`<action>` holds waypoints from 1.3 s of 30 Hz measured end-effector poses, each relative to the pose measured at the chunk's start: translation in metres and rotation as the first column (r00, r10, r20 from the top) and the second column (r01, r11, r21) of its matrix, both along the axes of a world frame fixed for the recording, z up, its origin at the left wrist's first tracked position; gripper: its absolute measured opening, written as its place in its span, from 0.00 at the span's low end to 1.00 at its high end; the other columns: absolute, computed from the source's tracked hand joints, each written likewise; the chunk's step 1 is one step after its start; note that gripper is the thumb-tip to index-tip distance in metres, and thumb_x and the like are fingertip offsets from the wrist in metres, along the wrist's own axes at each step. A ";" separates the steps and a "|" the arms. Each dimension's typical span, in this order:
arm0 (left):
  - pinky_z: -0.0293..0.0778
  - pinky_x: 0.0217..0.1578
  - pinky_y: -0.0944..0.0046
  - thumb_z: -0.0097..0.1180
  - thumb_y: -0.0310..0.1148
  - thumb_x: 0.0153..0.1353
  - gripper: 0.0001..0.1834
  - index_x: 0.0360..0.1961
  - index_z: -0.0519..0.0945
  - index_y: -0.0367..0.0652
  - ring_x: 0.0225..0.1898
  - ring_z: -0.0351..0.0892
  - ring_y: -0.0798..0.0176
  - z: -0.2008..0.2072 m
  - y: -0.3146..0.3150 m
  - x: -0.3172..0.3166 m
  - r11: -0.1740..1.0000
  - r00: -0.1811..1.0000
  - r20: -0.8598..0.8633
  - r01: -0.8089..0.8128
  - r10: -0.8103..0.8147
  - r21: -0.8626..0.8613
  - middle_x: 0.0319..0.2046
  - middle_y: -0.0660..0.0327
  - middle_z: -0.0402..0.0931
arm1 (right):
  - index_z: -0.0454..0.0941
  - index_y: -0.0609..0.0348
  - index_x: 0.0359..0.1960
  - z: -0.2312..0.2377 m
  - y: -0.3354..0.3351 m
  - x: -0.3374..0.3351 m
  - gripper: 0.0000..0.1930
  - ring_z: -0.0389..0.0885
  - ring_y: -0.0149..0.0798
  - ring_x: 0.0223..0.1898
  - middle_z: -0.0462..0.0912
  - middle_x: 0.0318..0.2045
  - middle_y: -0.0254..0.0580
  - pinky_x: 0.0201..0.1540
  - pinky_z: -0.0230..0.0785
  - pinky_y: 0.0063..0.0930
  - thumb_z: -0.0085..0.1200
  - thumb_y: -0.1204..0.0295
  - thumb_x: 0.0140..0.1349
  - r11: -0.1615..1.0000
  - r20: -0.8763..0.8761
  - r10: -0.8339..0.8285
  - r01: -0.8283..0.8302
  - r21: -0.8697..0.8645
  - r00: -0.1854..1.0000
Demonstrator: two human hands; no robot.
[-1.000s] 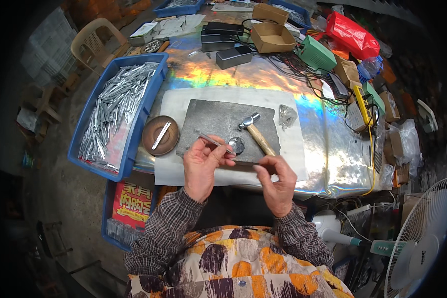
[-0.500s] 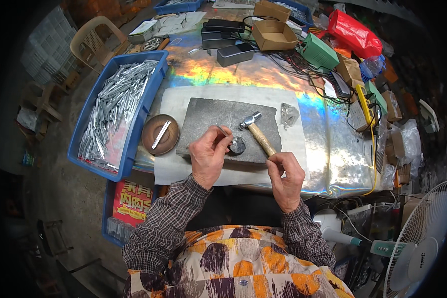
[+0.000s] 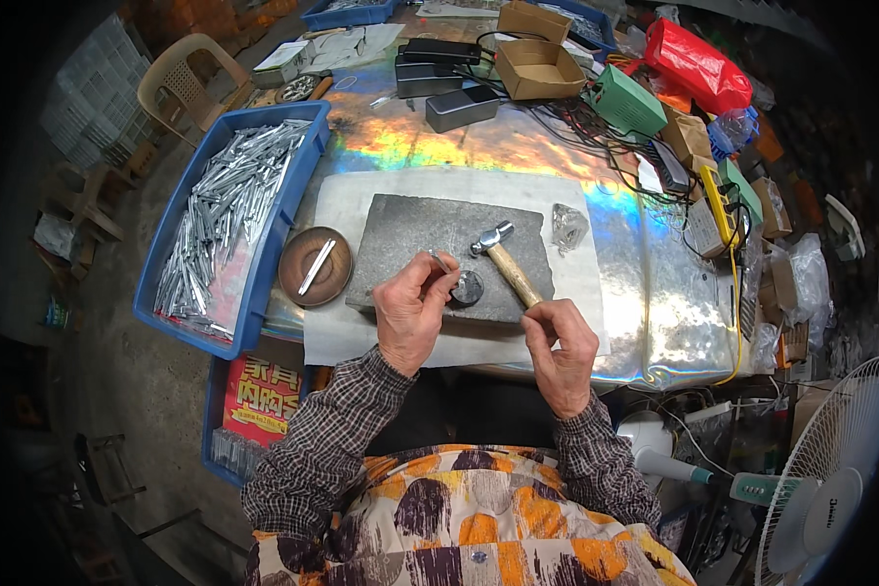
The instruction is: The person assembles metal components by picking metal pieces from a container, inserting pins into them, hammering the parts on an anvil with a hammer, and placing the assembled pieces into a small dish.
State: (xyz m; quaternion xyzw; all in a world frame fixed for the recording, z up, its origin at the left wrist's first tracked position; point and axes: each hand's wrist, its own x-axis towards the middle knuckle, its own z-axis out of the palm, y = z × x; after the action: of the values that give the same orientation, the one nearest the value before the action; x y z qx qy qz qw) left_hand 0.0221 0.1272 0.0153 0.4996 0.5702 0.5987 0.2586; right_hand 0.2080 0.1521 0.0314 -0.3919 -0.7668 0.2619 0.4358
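My left hand (image 3: 407, 311) is closed in a pinch on a slim metal piece (image 3: 443, 260), mostly hidden by the fingers, just above the stone block. Beside those fingertips a small round black object (image 3: 468, 288) sits near the front edge of the grey stone block (image 3: 410, 223). A ball-peen hammer (image 3: 511, 270) with a wooden handle lies over the block, its head toward the far side. The fingers of my right hand (image 3: 564, 354) are closed at the end of that handle. To the left, a brown round dish (image 3: 290, 276) holds a few silvery metal strips (image 3: 317, 266).
White paper (image 3: 581, 278) lies under the block, with a crumpled clear plastic bag (image 3: 568, 228) on it. A blue tray (image 3: 269, 259) full of metal strips stands at the left. Black boxes (image 3: 462, 108), cables and a cardboard box (image 3: 540, 68) occupy the back. A fan (image 3: 830, 488) stands at the right.
Almost nothing differs. My right hand has shifted very slightly left at the hammer handle, and the left hand keeps its pinch.
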 end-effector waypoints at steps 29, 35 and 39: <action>0.74 0.30 0.64 0.58 0.18 0.46 0.12 0.34 0.79 0.41 0.30 0.80 0.57 -0.003 0.003 0.002 0.978 0.921 -0.370 -0.050 0.125 0.205 0.28 0.57 0.79 | 0.76 0.64 0.32 0.013 0.018 -0.050 0.09 0.79 0.44 0.27 0.79 0.26 0.45 0.27 0.70 0.30 0.60 0.82 0.47 0.866 0.130 0.258 -0.288 0.409 0.957; 0.75 0.30 0.65 0.57 0.19 0.48 0.11 0.35 0.79 0.40 0.30 0.81 0.59 -0.003 0.001 0.004 0.984 0.938 -0.325 -0.070 0.122 0.167 0.30 0.57 0.79 | 0.76 0.69 0.40 -0.013 0.002 -0.046 0.16 0.82 0.47 0.31 0.80 0.34 0.55 0.30 0.74 0.32 0.59 0.84 0.47 0.828 0.085 0.175 -0.193 0.526 0.981; 0.76 0.32 0.65 0.57 0.19 0.50 0.10 0.36 0.79 0.39 0.31 0.82 0.60 -0.003 0.000 0.005 0.986 0.945 -0.300 -0.090 0.130 0.143 0.30 0.56 0.80 | 0.76 0.68 0.42 -0.012 -0.002 -0.045 0.19 0.82 0.49 0.37 0.80 0.38 0.55 0.38 0.75 0.33 0.60 0.84 0.46 0.866 0.079 0.190 -0.205 0.455 0.979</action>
State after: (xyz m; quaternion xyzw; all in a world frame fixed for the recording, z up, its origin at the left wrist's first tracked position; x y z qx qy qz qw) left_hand 0.0271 0.1267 0.0125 0.5697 0.5913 0.5619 0.1001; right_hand 0.1633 0.1500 0.0196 -0.2006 -0.8497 0.1094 0.4752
